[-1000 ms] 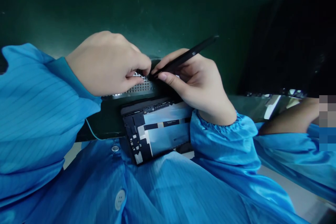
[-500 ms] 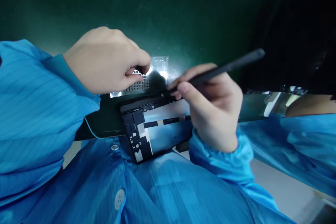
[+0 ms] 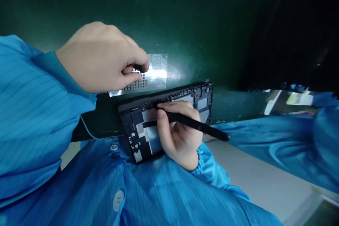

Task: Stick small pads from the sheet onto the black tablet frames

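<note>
My left hand (image 3: 106,58) is closed, with thumb and forefinger at a clear sheet (image 3: 158,74) bearing rows of small dark squares. Part of that sheet is under the hand, and the exact grip of the fingertips is hidden. Closed around slim black tweezers (image 3: 198,124), my right hand (image 3: 181,132) is over an opened tablet-like device (image 3: 202,103). The tweezers' working end is at the device's long upper side, mostly hidden by the fingers. Dark parts, a black strip and a silvery panel show inside the device, which lies tilted at the table edge against my blue coat.
The dark green table (image 3: 185,14) spreads beyond my hands. A large black shape (image 3: 291,42) stands at the right. Another person's blue sleeve (image 3: 265,136) reaches in from the right, near papers (image 3: 299,99). A thin blue cord (image 3: 87,127) hangs by my left sleeve.
My right hand has moved left and down from beside the sheet onto the device, and the tweezers' back end now points down-right. My left hand has stayed nearly in place.
</note>
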